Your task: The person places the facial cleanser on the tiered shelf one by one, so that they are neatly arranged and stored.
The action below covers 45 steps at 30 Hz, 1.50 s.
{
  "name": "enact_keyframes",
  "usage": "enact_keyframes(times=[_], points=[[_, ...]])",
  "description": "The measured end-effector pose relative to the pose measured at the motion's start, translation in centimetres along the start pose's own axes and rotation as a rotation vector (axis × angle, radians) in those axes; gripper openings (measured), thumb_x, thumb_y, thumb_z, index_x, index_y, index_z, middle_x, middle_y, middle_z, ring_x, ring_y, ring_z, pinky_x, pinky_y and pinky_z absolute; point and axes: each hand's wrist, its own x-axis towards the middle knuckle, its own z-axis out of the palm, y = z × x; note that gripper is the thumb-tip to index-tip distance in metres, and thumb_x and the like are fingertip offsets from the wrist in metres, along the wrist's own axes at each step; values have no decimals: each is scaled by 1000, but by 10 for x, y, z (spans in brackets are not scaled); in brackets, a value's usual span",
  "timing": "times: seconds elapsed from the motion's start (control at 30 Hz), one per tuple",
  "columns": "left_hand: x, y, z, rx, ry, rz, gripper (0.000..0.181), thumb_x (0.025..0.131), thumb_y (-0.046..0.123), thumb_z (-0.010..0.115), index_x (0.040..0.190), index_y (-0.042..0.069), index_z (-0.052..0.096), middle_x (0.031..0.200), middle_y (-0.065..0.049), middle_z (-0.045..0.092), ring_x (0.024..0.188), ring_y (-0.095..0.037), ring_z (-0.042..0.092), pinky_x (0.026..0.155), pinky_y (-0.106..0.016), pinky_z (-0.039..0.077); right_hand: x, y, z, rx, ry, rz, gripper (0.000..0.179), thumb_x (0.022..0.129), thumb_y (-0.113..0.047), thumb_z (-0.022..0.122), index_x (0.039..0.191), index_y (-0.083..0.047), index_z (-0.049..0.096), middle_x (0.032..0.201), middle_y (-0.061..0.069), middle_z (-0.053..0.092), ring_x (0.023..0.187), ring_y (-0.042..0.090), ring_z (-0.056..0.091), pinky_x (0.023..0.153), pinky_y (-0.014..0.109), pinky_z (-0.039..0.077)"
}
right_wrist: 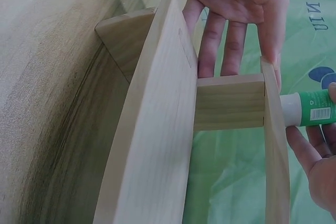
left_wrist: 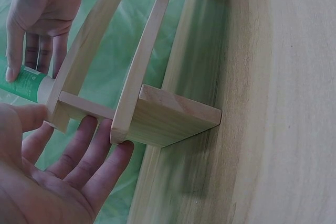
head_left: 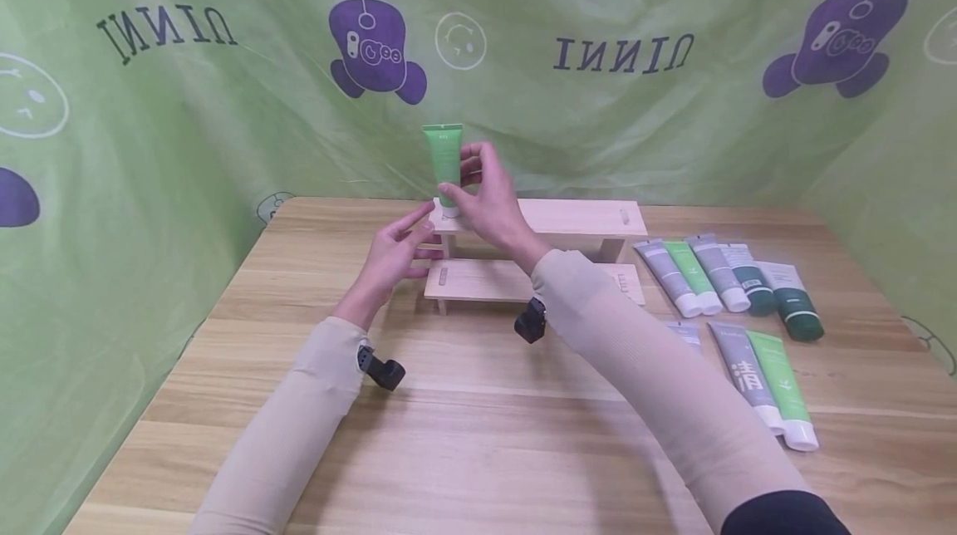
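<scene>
A green squeeze tube (head_left: 446,157) stands upright on its white cap at the left end of the top step of a wooden two-tier rack (head_left: 553,218). My right hand (head_left: 489,198) holds it from the right, thumb in front and fingers behind. In the right wrist view the cap (right_wrist: 291,109) meets the top board. My left hand (head_left: 392,257) rests against the rack's left side with its fingers spread. Those fingers (left_wrist: 79,156) touch the edges of the boards and the side support in the left wrist view.
Right of the rack lie several tubes in a back row, among them a grey tube (head_left: 668,277) and a dark green tube (head_left: 796,302). Nearer, another grey tube (head_left: 748,373) lies beside a green tube (head_left: 783,390). A green printed curtain (head_left: 508,103) hangs behind the table (head_left: 449,435).
</scene>
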Motion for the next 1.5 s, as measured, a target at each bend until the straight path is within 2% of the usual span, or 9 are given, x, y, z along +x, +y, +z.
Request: enact_keyframes(times=[0.53,0.7,0.9,1.1,1.27,1.5], points=[[0,0,0,0,-3,-4,47,103,38,58,149,37,48,129,-16,64,108,-33,68,84,-45,61,-8,-2,-17,13,-46,42,53,92,-15,76,135,-12,46,119,8,59,109,21,61,90,30,54],[1,-1,0,-1,-2,-3,46,103,37,57,149,38,48,130,-16,63,108,-34,68,84,-46,60,-14,-3,-28,66,-57,81,51,92,-14,76,134,-11,48,124,12,57,110,22,60,85,32,58],[1,0,0,12,-9,-3,47,103,38,57,150,38,47,131,-17,63,110,-35,67,85,-47,60,-23,-4,-46,190,-74,162,49,92,-10,74,134,-6,50,124,13,56,112,27,60,82,40,61],[1,0,-1,13,4,-16,47,103,37,57,149,38,47,133,-17,61,109,-33,67,85,-46,60,-38,-3,-65,260,-90,231,47,92,-8,74,133,-3,52,124,15,58,111,27,63,84,40,61],[2,0,-1,17,3,-20,48,103,38,58,149,38,47,133,-16,62,107,-31,69,86,-46,60,-55,-2,-83,308,-98,266,45,92,-4,72,133,1,53,128,24,56,106,28,65,85,42,60],[3,-1,0,19,-1,-13,48,103,38,58,149,38,47,133,-16,61,107,-30,69,85,-44,60,-87,4,-109,286,-119,299,51,93,-3,71,137,6,48,131,26,53,107,26,66,84,42,61]])
